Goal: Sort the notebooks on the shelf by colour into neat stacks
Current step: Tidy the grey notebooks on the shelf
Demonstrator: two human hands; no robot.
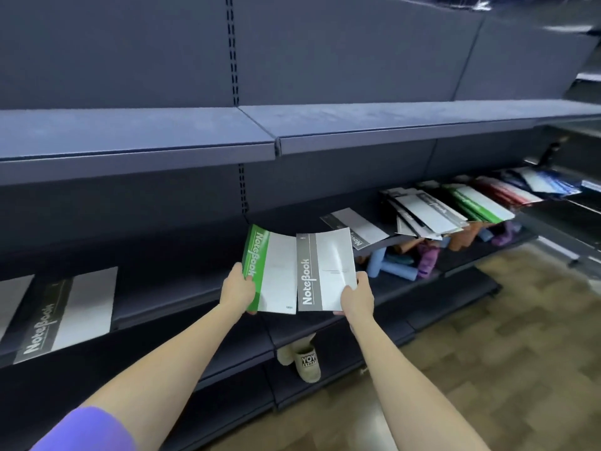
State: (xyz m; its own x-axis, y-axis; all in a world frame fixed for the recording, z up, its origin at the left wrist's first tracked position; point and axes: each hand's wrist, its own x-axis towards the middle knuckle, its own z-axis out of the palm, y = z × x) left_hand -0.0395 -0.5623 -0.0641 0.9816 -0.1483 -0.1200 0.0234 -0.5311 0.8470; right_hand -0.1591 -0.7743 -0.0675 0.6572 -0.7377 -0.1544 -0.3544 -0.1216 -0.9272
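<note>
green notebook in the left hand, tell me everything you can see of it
The green notebook is a thin softcover with a glossy, paper-like cover: a green band along its left edge bearing "NoteBook" in white letters, the rest pale grey-white, with small dark print at the lower right. It is held in the air in front of the shelf, tilted, its top edge curving backward. The left hand grips its left edge. Its right edge meets the grey notebook held by the right hand.

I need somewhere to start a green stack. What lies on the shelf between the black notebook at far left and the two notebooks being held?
Head view: nothing; the shelf is bare between the black notebook and the green notebook.
</note>
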